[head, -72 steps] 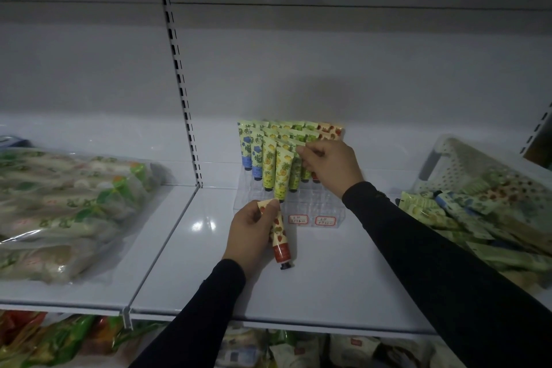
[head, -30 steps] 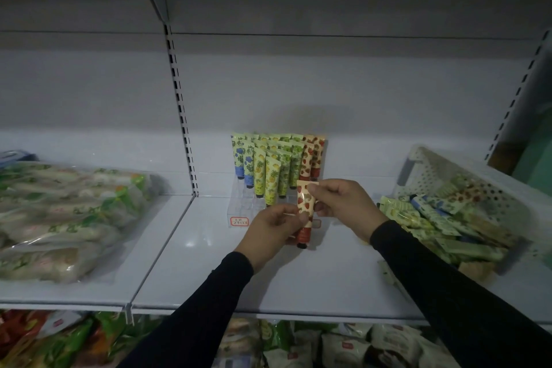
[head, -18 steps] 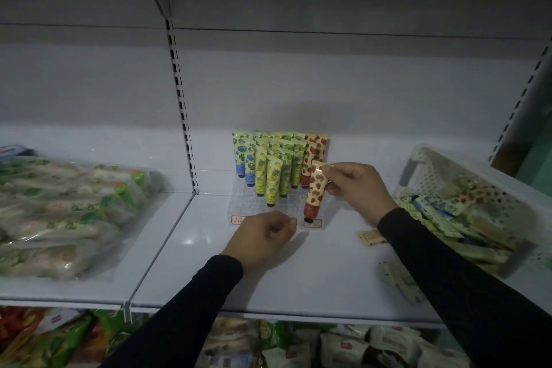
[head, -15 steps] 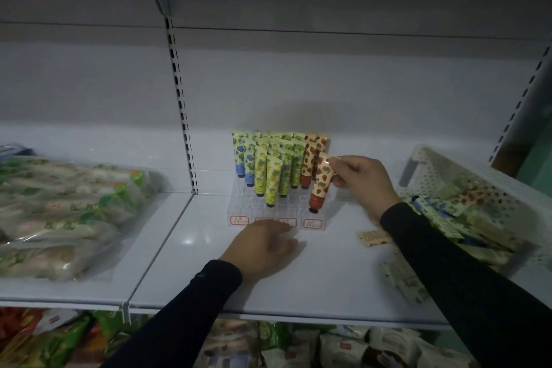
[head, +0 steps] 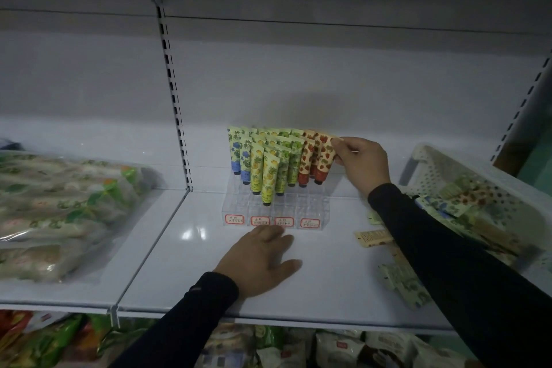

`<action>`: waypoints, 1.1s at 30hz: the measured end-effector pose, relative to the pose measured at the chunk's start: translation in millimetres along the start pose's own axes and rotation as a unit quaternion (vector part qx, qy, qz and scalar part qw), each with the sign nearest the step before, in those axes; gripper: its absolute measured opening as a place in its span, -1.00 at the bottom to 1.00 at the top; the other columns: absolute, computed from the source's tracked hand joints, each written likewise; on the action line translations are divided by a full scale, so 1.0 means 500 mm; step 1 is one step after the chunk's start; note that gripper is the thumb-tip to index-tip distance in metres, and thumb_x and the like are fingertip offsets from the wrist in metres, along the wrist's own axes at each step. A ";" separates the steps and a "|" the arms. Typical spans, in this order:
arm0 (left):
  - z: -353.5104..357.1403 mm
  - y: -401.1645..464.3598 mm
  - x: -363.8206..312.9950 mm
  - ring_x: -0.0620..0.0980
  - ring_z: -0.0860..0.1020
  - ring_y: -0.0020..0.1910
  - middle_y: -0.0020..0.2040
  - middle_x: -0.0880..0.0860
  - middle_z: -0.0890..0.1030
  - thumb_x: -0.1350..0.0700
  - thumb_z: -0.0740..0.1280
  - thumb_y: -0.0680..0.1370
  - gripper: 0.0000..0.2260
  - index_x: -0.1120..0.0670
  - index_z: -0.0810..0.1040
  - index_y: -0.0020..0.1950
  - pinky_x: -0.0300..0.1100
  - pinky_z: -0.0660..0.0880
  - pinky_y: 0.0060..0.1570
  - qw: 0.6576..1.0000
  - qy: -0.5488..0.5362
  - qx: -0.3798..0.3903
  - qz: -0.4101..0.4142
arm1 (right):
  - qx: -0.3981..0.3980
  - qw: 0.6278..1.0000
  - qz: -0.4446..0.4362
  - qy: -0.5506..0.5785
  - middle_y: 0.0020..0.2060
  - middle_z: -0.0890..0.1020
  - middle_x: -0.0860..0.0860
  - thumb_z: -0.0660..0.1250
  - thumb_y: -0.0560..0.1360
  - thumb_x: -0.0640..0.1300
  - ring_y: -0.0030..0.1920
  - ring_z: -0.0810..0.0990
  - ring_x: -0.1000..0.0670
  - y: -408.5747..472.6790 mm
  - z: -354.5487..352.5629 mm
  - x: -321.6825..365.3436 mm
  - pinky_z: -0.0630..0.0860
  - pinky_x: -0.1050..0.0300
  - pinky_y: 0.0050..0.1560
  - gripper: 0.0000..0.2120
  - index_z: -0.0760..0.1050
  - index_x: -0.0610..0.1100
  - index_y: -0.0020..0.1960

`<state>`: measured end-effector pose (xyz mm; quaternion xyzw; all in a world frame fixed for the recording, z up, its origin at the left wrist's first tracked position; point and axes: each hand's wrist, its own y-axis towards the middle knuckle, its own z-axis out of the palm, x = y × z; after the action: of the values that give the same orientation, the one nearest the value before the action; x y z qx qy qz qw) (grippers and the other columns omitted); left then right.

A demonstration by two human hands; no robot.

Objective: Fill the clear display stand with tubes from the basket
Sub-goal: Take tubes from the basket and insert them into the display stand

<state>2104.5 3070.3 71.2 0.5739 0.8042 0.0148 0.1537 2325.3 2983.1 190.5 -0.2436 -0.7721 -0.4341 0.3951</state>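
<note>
- Right hand [head: 363, 164]: the grip is closed in a pinch on the crimped top edge of a red strawberry tube [head: 325, 158], at the right rear corner of the clear display stand [head: 273, 209].
- Held tube: long axis near upright, cap down, top leaning slightly toward the hand; its cap sits at or in a rear-right slot, though the frame does not show whether it is fully seated.
- Key relation: the tube lies just left of the pinching fingers, so the seating push runs down along the tube's axis, and the right hand is much the nearer one.
- Left hand [head: 263, 260]: fingers relaxed and flat on the shelf [head: 167, 263], just in front of the stand, holding nothing.
- Stand: rear rows carry blue, yellow, green and red tubes; the front rows look unfilled.
- Basket [head: 433, 164]: well right of the stand, with more tubes inside; loose tubes [head: 401, 282] lie on the shelf between them.
</note>
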 end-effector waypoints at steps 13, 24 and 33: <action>-0.008 0.000 -0.005 -0.04 0.24 0.46 0.50 -0.01 0.32 -0.36 0.09 0.54 -0.40 -0.06 0.36 0.47 -0.19 0.17 0.43 1.000 -0.001 -0.002 0.000 | 0.020 0.997 -0.033 -0.070 -0.19 0.70 -0.12 0.34 0.55 -0.01 -0.12 0.65 -0.13 0.010 0.031 -0.011 0.56 -0.08 0.04 -0.72 0.67 -0.23 -0.05; -0.008 -0.002 -0.005 -0.06 0.25 0.45 0.49 -0.03 0.32 -0.33 0.14 0.55 -0.44 -0.07 0.37 0.46 -0.22 0.17 0.41 1.000 -0.004 -0.006 -0.001 | 0.023 0.987 -0.063 -0.149 -0.21 0.70 -0.09 0.28 0.58 -0.01 -0.19 0.64 -0.08 0.039 0.033 -0.009 0.55 0.00 -0.03 -0.63 0.63 -0.30 -0.18; -0.002 -0.001 -0.001 -0.07 0.25 0.45 0.48 -0.04 0.33 -0.42 0.01 0.47 -0.33 -0.09 0.39 0.44 -0.19 0.21 0.42 1.000 -0.013 -0.005 -0.005 | 0.022 0.979 -0.093 -0.183 -0.27 0.68 -0.16 0.27 0.58 0.00 -0.21 0.61 -0.13 0.043 0.036 -0.017 0.52 0.03 -0.08 -0.61 0.61 -0.29 -0.22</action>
<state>2104.0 3069.8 72.1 0.5693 0.8049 0.0105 0.1673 2338.6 3009.3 188.3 -0.2376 -0.8597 -0.4001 0.2105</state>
